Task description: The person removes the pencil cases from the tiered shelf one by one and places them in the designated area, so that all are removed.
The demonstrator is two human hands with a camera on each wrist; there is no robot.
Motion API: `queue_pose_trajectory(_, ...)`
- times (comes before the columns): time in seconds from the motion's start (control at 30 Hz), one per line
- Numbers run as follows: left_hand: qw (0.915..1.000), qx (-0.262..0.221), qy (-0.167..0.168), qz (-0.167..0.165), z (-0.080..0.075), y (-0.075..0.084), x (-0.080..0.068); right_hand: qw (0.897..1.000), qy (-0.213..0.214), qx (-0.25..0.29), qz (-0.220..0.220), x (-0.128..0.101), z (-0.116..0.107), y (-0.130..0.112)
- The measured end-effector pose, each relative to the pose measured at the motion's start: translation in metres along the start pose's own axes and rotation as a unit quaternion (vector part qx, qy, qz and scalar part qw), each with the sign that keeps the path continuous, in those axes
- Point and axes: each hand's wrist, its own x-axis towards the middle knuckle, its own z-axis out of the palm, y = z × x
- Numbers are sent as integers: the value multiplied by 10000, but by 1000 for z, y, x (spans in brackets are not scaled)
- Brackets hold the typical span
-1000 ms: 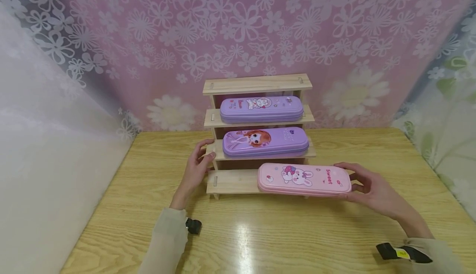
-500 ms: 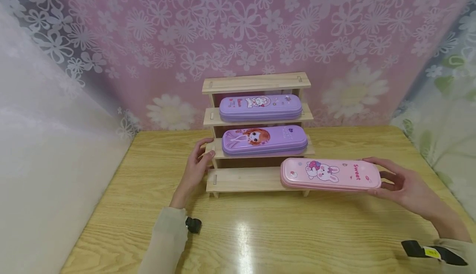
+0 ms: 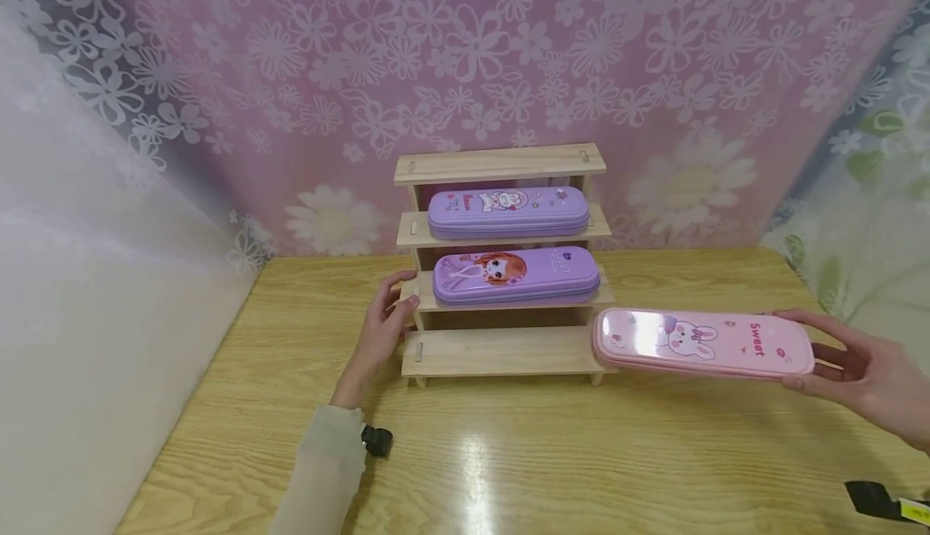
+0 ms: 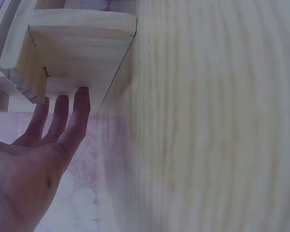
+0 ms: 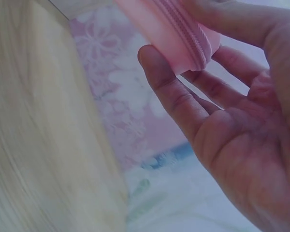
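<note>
My right hand (image 3: 865, 369) grips the right end of a pink zippered pencil case (image 3: 785, 341) with a bunny and "Sweet" on its lid. The case is level, lid up, its left end right at the right end of the bottom tier. In the right wrist view, fingers and thumb pinch the case's zippered end (image 5: 183, 38). At the left side of a stepped wooden display rack (image 3: 494, 353), my left hand (image 3: 381, 321) holds the end of the second tier from below. In the left wrist view its fingertips (image 4: 82, 96) touch the side panel.
A purple pencil case with a red-haired girl (image 3: 519, 275) lies on the second tier. A lilac bunny case (image 3: 508, 212) lies on the third. The rack stands on a wood-grain table (image 3: 538, 446), before a pink floral backdrop (image 3: 494, 51).
My right hand has moved steadily rightward with the pink pencil case, off the bottom tier of the rack. The left hand stays at the rack's left side.
</note>
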Motion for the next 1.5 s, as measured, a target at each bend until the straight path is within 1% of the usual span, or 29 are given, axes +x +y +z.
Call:
queue_pose_trajectory(0.07, 10000, -14, -8, 19, -1, 0, 0, 9998, 210, -4, -4, -2, -6, 9)
queue_pose_trajectory(0.17, 10000, -23, -17, 16, -1, 1, 0, 9985, 529, 30, -143, -4, -12, 22)
queue_pose_trajectory(0.2, 10000, -25, -16, 13, -1, 1, 0, 9977, 663, 1, -122, -4, -12, 24)
queue_pose_trajectory(0.27, 10000, -11, -11, 16, -2, 1, 0, 9961, 878, 10, 13, -4, -9, 22)
queue_pose_trajectory(0.4, 10000, -11, 17, 22, -1, 2, 0, 9905, 1227, -233, 582, 1, 5, 8)
queue_pose_trajectory(0.47, 10000, -16, 31, 17, 0, 3, 0, 9874, 1362, -334, 738, 6, 12, 1)
queue_pose_trajectory(0.63, 10000, -6, 44, 28, 0, 2, 0, 9806, 1835, -161, 670, 23, 31, -6)
queue_pose_trajectory(0.73, 10000, -8, 43, 37, 0, 2, 1, 9756, 2040, -74, 802, 33, 41, -6)
queue_pose_trajectory(0.8, 10000, -27, 39, 41, 0, 2, 1, 9748, 2026, -42, 927, 37, 48, -6)
queue_pose_trajectory(0.87, 10000, -32, 20, 57, 1, 2, 1, 9766, 1885, 55, 1036, 39, 54, -5)
queue_pose_trajectory(0.97, 10000, -7, 2, 74, 2, 3, 1, 9816, 1604, 292, 993, 38, 61, -4)
queue_pose_trajectory(1.03, 10000, 5, 1, 77, 2, 3, 0, 9831, 1547, 325, 926, 37, 65, -2)
queue_pose_trajectory(1.13, 10000, 8, 29, 52, 3, 3, 0, 9832, 1567, 116, 927, 36, 70, 0)
queue_pose_trajectory(1.27, 10000, -40, 27, 52, 3, 3, -1, 9789, 1547, -244, 1316, 34, 78, -1)
queue_pose_trajectory(1.37, 10000, -42, 25, 85, 2, 0, 0, 9743, 1556, -389, 1580, 34, 88, -5)
queue_pose_trajectory(1.43, 9999, -16, 52, 98, 1, -2, 1, 9713, 1605, -507, 1682, 37, 95, -7)
queue_pose_trajectory(1.5, 9999, 36, 76, 131, 0, -4, 1, 9704, 1586, -544, 1738, 40, 101, -8)
